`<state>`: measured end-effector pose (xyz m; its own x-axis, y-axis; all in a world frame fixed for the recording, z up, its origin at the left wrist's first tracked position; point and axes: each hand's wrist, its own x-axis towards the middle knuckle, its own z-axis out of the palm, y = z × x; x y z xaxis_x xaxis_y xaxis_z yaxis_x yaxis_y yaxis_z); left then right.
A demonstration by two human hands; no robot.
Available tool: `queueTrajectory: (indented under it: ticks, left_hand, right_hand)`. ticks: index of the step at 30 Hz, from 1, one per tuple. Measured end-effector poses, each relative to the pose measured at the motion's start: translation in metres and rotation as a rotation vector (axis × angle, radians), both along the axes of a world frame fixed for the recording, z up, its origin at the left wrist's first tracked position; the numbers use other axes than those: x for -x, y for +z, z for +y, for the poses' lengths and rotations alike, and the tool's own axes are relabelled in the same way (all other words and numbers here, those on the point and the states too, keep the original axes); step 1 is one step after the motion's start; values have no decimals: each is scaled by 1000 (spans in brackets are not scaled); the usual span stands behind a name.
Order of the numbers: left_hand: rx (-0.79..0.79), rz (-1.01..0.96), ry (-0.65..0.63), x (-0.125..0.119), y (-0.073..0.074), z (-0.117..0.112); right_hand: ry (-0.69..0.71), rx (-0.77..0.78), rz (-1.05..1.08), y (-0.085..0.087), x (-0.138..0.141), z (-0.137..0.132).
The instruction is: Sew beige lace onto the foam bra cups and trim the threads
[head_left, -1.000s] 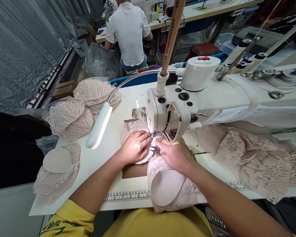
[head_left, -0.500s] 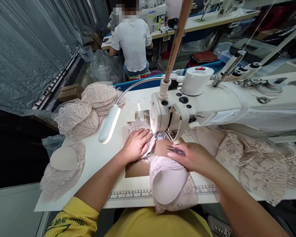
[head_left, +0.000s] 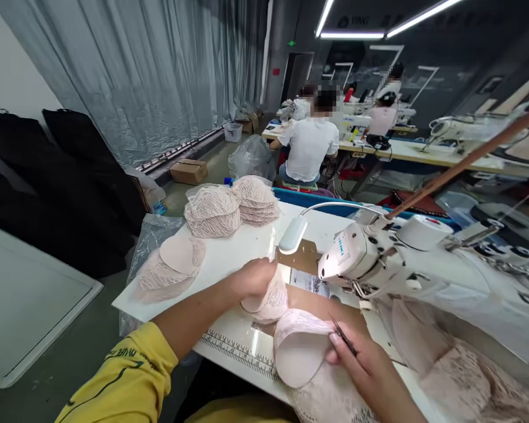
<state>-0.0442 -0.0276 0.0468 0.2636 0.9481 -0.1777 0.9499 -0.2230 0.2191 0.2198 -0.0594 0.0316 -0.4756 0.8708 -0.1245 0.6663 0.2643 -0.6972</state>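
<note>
My left hand [head_left: 256,277] is closed on the edge of a pale pink lace bra cup [head_left: 271,302], held just left of the sewing machine's needle area. A second bra cup [head_left: 302,355], smooth side up with lace around it, lies at the table's front edge. My right hand [head_left: 361,355] grips dark thread snips [head_left: 344,336] with the blades pointing up and left. The thumb and fingers of that hand also pinch the second cup's right edge. The white sewing machine [head_left: 348,252] stands beyond both hands, its needle hard to make out.
Stacked lace cups [head_left: 214,211] sit at the table's far left, with another cup [head_left: 176,255] nearer. A lamp [head_left: 293,234] on a bent neck hangs over the table. Lace fabric [head_left: 471,376] lies at right. A printed ruler [head_left: 242,355] runs along the front. Co-workers sit beyond.
The view has swung left and upward. My left hand has drawn its lace cup away from the needle, toward me. My right hand has come to the second cup and now pinches its edge.
</note>
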Motion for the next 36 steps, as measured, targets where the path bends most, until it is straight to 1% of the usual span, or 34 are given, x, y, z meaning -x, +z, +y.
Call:
queueTrajectory:
  ticks: [2, 3, 5, 6, 8, 10, 11, 13, 14, 15, 16, 17, 18, 19, 21, 22, 24, 25, 26, 28, 30, 32, 33, 34, 35, 36]
  left_hand:
    - [50, 33, 45, 17, 5, -14]
    - [72, 46, 55, 25, 8, -22]
    - [71, 58, 60, 40, 15, -42]
    - [40, 60, 63, 47, 22, -52]
    - [-116, 72, 93, 60, 41, -67]
    - [-331, 136, 183, 76, 69, -71]
    - [-462, 178, 228, 85, 85, -67]
    - [-766, 260, 301, 106, 115, -50]
    - [-912, 262, 300, 118, 127, -38]
    - [-1028, 240, 286, 130, 135, -24]
    - [-1099, 206, 267, 142, 139, -9]
    - [-1118, 175, 261, 152, 137, 5]
    - [-1087, 147, 268, 160, 130, 17]
    - [-1002, 123, 284, 166, 119, 28]
    - [-665, 81, 336, 171, 88, 44]
    - [-571, 71, 317, 171, 71, 48]
    - [-467, 62, 282, 170, 44, 52]
    - [-441, 60, 268, 169, 36, 52]
    - [-422, 55, 259, 168, 30, 52]
    - [-398, 51, 256, 168, 29, 50]
    - [-401, 63, 264, 166, 34, 46]
    - [-437, 87, 236, 160, 39, 37]
    - [-457, 86, 204, 155, 41, 30]
    - [-460, 75, 160, 150, 42, 22]
    - [-457, 52, 138, 143, 42, 11]
    - [-409, 24, 116, 136, 42, 0]
  right_hand:
    - [44, 156, 133, 7, 24, 1]
    - [91, 233, 214, 9, 37, 2]
    - [160, 339, 348, 11, 65, 5]
    - [170, 359, 404, 11, 80, 8]
    - [128, 327, 525, 8, 112, 18]
    - [57, 170, 673, 9, 144, 36]
    - [42, 43, 751, 11, 161, 48]
    - [19, -311, 834, 21, 193, 78]
    - [48, -492, 861, 27, 207, 95]
    - [88, -629, 855, 33, 221, 113]
    - [81, -750, 850, 38, 232, 131]
    - [85, -830, 820, 40, 242, 148]
    - [78, -858, 777, 40, 250, 163]
    - [78, -851, 712, 37, 255, 176]
    - [101, -761, 522, 23, 260, 195]
    - [112, -726, 470, 13, 259, 200]
    - [108, -687, 409, -6, 252, 200]
    - [103, -678, 392, -14, 246, 196]
    - [113, -671, 369, -20, 237, 188]
    - [174, -650, 313, -27, 212, 165]
    - [262, -617, 249, -26, 176, 134]
    - [319, -571, 178, -20, 132, 99]
    - [343, -550, 134, -17, 106, 81]
    - [377, -531, 44, -14, 80, 64]
    - [355, -510, -27, -12, 53, 49]
    - [288, -496, -64, -10, 25, 36]
